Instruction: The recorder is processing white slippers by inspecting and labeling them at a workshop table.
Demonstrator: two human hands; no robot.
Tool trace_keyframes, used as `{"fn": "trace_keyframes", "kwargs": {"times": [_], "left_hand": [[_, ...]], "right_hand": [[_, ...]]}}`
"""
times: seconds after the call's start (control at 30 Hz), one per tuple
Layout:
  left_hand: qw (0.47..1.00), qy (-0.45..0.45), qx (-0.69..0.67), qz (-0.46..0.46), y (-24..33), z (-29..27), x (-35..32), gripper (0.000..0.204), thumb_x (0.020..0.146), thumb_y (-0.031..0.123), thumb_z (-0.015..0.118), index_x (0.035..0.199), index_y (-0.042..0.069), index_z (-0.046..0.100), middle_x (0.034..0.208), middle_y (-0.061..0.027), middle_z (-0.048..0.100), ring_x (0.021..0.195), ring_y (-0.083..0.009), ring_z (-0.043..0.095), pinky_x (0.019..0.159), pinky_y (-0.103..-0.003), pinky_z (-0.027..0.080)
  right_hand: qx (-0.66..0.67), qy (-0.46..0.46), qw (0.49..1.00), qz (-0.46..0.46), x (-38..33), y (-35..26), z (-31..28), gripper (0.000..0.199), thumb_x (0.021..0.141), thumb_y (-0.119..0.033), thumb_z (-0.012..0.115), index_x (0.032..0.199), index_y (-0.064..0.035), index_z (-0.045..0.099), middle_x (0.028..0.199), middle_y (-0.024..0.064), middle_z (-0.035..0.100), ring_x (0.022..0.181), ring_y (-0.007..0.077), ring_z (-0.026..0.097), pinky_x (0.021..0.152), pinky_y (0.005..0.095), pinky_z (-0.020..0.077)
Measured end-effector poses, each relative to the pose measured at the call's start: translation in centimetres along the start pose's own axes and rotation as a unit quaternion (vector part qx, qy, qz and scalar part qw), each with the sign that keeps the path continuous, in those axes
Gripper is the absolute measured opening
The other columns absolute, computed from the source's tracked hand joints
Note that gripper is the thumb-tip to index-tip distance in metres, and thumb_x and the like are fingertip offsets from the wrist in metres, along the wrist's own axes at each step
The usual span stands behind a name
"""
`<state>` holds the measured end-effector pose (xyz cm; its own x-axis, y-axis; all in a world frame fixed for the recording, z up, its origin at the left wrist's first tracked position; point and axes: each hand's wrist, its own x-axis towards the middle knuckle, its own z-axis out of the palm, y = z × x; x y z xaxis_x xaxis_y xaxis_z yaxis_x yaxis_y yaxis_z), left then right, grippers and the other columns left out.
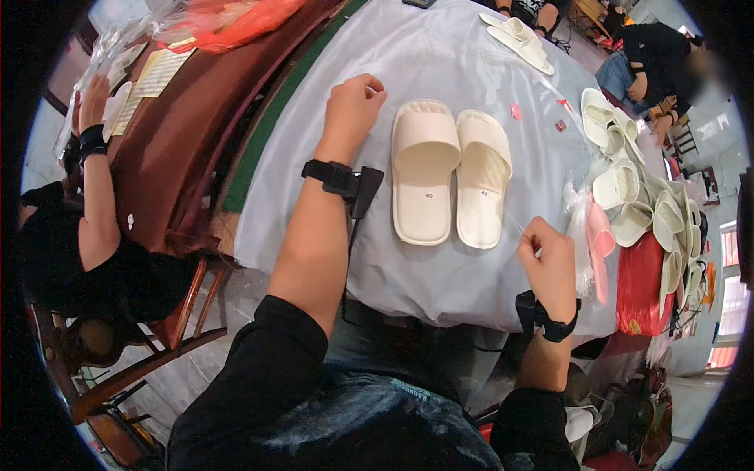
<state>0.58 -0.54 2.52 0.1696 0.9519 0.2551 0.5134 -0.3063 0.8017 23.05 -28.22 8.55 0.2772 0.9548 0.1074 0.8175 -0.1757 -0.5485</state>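
Two cream slippers lie side by side on the pale plastic-covered table [314, 235], open heels toward me. Beyond the toe of the left slipper [422, 204], off to its left, my left hand [355, 110] hovers with its fingers curled closed. Whatever those fingers hold, if anything, is hidden. My right hand [547, 257] is closed in a pinch at the near right of the right slipper [479, 208]. From its fingertips a thin clear strand [514, 223] runs toward that slipper. Neither hand touches the slippers.
Several cream slippers [616, 184] are heaped at the right edge beside a pink slipper [600, 239] and a red bag [640, 286]. Another cream pair [518, 39] lies at the far side. Co-workers sit left and far right. A brown-covered table [181, 133] adjoins on the left.
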Motion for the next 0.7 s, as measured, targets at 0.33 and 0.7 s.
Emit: {"fn": "trace_keyframes", "kwargs": {"times": [0.33,0.7], "left_hand": [[1.000,-0.009,0.011,0.026,-0.2,0.4,0.0,0.017,0.084,0.017,0.068,0.095,0.005,0.072,0.086,-0.0146,0.072,0.081,-0.0288,0.069,0.074,-0.037,0.053],[0.999,-0.036,-0.021,0.003,-0.8,1.9,0.3,0.023,0.086,0.022,0.069,0.096,0.002,0.073,0.086,-0.0170,0.072,0.079,-0.0294,0.070,0.074,-0.037,0.054]], "right_hand": [[-0.008,0.002,0.991,-0.133,1.6,-1.3,3.9,0.011,0.082,-0.007,0.063,0.081,-0.0017,0.054,0.071,0.0190,0.058,0.067,0.0394,0.059,0.059,0.0482,0.0462],[-0.138,0.016,0.978,-0.155,7.6,-1.7,6.6,0.011,0.085,-0.014,0.059,0.087,-0.0037,0.060,0.075,0.0164,0.063,0.074,0.0363,0.063,0.062,0.0477,0.0518]]}}
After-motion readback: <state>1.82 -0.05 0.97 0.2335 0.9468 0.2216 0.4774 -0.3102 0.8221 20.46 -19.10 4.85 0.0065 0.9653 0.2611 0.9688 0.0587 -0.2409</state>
